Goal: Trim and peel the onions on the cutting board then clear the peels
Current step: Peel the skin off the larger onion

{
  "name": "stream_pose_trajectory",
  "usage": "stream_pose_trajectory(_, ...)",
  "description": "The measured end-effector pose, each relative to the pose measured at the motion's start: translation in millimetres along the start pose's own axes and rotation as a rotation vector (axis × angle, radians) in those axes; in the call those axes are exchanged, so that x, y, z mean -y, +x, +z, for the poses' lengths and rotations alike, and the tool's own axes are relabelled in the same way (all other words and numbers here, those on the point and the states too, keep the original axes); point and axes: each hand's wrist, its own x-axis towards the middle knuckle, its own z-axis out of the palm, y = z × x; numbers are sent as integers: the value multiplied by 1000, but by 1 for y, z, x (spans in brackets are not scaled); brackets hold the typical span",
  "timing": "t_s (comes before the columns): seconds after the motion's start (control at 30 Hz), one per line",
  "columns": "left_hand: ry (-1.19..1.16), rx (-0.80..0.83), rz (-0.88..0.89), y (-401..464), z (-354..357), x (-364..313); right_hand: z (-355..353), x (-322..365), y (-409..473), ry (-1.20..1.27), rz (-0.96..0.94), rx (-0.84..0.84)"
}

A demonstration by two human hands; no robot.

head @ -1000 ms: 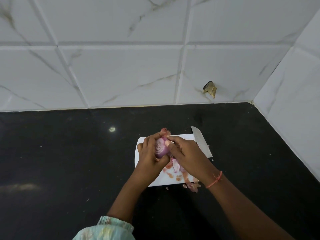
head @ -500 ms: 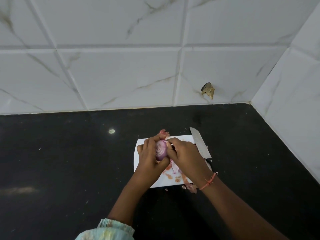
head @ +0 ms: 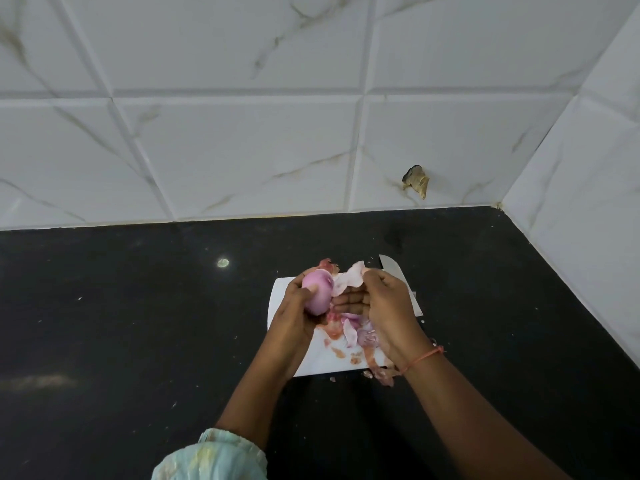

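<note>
- The left hand (head: 294,306) grips a pink onion (head: 317,292), fingers curled round it, holding it raised above the white cutting board (head: 277,296).
- The right hand (head: 384,299) pinches a pale sheet of peel (head: 348,277) that hangs from the onion's right side; the two hands sit close together, linked by that strip.
- The onion's visible surface is smooth and pink, so peeling of this bulb appears well advanced, though the held strip is not yet clear of it.
- Loose peels (head: 349,332) lie scattered on the board beneath the hands, and some (head: 382,375) spill past its near edge onto the black counter (head: 138,323).
- A knife (head: 393,268) lies at the board's far right, partly hidden by the right hand.
- Judgement: trimming seems done for this onion; clearing the peels has not been started. Whether other onions await cannot be determined.
- No brand, label or legible writing is visible anywhere.
</note>
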Motion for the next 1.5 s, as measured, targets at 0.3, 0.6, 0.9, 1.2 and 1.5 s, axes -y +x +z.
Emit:
stream_pose_trajectory(0.3, -216, -61, -210, 0, 2, -2, 5, -8, 0, 427, 210, 101)
stream_pose_trajectory(0.6, -234, -65, -283, 3, -6, -8, -28, -33, 19, -695, -184, -174)
stream_pose_trajectory(0.9, -359, -23, -359, 0, -1, -5, 5, -26, -15, -683, -592, 124)
stream_pose_trajectory(1.2, -104, 24, -310, -7, 4, -10, 2, -19, -19, -765, -593, 149)
stream_pose_trajectory(1.5, -11, 26, -297, -10, 8, -12, 2, -19, -19, -790, -603, 179)
